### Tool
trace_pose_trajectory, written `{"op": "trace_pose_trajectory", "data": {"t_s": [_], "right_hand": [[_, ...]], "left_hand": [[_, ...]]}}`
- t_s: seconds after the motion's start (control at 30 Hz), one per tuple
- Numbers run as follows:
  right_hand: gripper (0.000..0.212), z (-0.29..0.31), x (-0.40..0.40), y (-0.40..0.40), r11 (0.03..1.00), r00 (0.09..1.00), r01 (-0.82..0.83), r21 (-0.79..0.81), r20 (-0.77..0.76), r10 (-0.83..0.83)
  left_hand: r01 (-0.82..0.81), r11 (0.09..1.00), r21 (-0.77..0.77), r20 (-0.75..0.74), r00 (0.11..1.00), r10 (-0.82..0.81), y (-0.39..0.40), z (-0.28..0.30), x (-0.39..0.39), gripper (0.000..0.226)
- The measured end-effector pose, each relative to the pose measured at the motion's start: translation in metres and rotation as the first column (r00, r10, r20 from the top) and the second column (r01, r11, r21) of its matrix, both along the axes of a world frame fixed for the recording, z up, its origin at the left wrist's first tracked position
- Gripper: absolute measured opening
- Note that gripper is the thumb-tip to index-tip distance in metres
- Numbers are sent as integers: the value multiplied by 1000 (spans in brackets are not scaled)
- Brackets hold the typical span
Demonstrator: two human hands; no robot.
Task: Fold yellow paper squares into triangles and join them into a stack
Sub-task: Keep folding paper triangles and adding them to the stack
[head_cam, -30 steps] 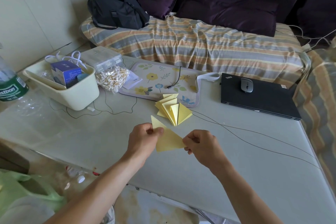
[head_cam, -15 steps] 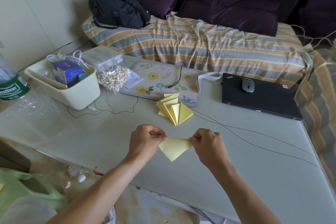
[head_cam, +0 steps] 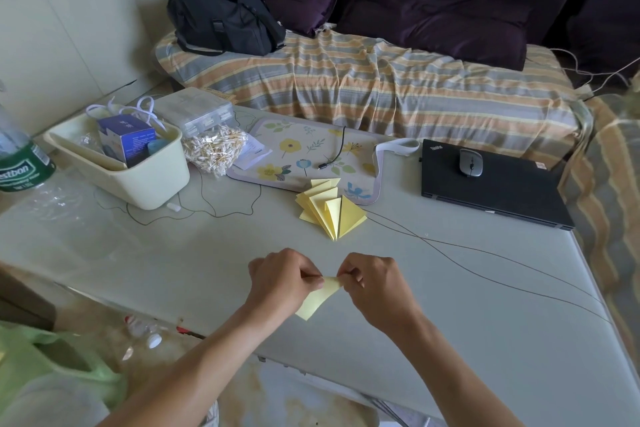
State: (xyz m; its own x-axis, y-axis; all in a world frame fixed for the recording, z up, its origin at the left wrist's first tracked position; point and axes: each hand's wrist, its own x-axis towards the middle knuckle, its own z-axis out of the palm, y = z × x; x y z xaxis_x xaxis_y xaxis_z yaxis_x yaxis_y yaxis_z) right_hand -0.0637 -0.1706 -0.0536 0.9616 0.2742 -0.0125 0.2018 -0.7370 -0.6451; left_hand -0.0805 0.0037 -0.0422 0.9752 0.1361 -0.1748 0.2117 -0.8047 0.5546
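Note:
A small yellow paper (head_cam: 317, 300) hangs folded between my two hands above the grey table (head_cam: 450, 340), its lower tip pointing down toward me. My left hand (head_cam: 282, 282) pinches its upper left corner and my right hand (head_cam: 375, 284) pinches the upper right corner; the two hands nearly touch. Farther back on the table lies a fanned stack of joined yellow triangles (head_cam: 330, 208), untouched, partly resting on the flowered mat (head_cam: 301, 154).
A cream bin (head_cam: 138, 177) with a blue box stands at the left, a bag of cotton swabs (head_cam: 213, 149) beside it. A shut black laptop (head_cam: 491, 191) with a mouse (head_cam: 471, 162) lies at the right. Thin black cables (head_cam: 485, 274) cross the table. A green-labelled bottle (head_cam: 20, 163) stands far left.
My hands have come closer together and lowered slightly, bringing the paper's two upper corners toward each other; the sheet, spread wide a second ago, now hangs folded and narrow.

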Motion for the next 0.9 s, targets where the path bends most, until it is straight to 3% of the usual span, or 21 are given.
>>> {"op": "trace_pose_trajectory", "data": {"t_s": [0.17,0.37,0.9], "right_hand": [[13,1,-4,5,999,999,-39,18,34,38],[5,-2,1,1,997,997,59,50,48,-62],[9,-4,-5,7,1000,997,-14,-4,70,15]], "left_hand": [[79,984,-161,58,996,-71,-3,4,0,15],[89,983,-162,111,991,-72,-3,1,2,13],[96,988,-121,116,990,-82,-6,-1,-1,7]]}}
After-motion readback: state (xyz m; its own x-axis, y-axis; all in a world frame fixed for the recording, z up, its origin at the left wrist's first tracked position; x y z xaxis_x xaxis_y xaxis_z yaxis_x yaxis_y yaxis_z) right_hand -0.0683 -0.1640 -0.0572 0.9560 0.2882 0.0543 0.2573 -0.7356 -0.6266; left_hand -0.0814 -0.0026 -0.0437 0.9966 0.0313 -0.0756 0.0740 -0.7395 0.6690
